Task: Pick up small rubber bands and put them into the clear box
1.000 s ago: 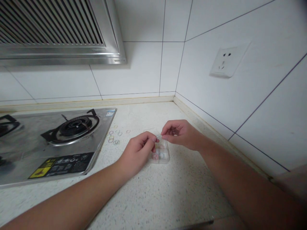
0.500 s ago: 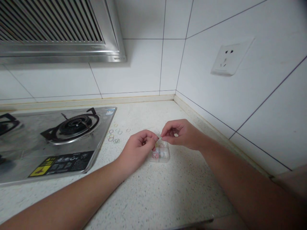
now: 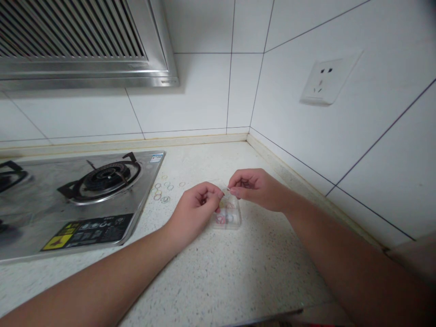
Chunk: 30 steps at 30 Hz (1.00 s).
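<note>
Head view gives me both bare hands meeting over a clear plastic box (image 3: 225,226) on the speckled countertop (image 3: 238,268). From where I watch, the relation that counts is this: the box sits low between the hands, just under the fingertips, with its near end showing toward the person. Its long axis seems to run away from the person toward the back wall, though the fingers hide much of the far part, so I cannot be sure.

The left hand (image 3: 195,206) covers the box's left side and looks the nearer of the two; its thumb and forefinger are drawn close together, but I cannot tell whether anything is between them. The right hand (image 3: 259,186) comes in from the right, thumb and forefinger narrowed on a thin pale loop (image 3: 228,188) above the far part of the box. The two sets of fingertips are near each other, with a slight gap.

Through the clear plastic I make out reddish bands (image 3: 221,219) in the near part. More thin coloured bands (image 3: 165,199) lie loose left of the left hand, between it and the gas stove (image 3: 41,195), well apart from the right hand.
</note>
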Motion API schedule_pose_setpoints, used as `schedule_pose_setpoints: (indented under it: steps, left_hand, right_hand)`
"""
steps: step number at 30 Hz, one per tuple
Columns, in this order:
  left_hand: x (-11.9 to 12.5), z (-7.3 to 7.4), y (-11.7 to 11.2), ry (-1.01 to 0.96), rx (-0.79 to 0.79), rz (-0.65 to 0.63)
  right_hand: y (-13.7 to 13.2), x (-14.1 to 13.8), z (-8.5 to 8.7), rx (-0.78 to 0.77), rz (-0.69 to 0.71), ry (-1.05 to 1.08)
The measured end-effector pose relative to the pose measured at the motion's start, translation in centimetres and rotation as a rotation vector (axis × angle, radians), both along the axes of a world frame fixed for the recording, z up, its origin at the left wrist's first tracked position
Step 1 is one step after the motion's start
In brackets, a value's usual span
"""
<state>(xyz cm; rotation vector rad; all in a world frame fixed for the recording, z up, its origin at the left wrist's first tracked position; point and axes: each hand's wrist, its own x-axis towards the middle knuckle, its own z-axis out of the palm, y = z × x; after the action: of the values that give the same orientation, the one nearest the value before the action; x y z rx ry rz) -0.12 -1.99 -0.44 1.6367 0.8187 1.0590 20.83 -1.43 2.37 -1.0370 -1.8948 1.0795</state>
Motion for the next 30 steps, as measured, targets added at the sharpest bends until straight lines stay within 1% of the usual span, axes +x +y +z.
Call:
schedule_pose_setpoints:
  steps: [9, 19, 30]
  left_hand:
    - [-0.08, 0.00, -0.05, 0.036, 0.017, 0.003]
    - [-0.01, 0.19, -0.37, 0.041, 0.010, -0.018]
    - [0.04, -0.15, -0.18, 0.034, 0.015, -0.035]
  right_hand:
    - [0.10, -0.06, 0.12, -0.010, -0.004, -0.024]
    - [-0.12, -0.03, 0.29, 0.027, -0.006, -0.099]
    - [-0.22, -0.18, 0.42, 0.029, 0.013, -0.111]
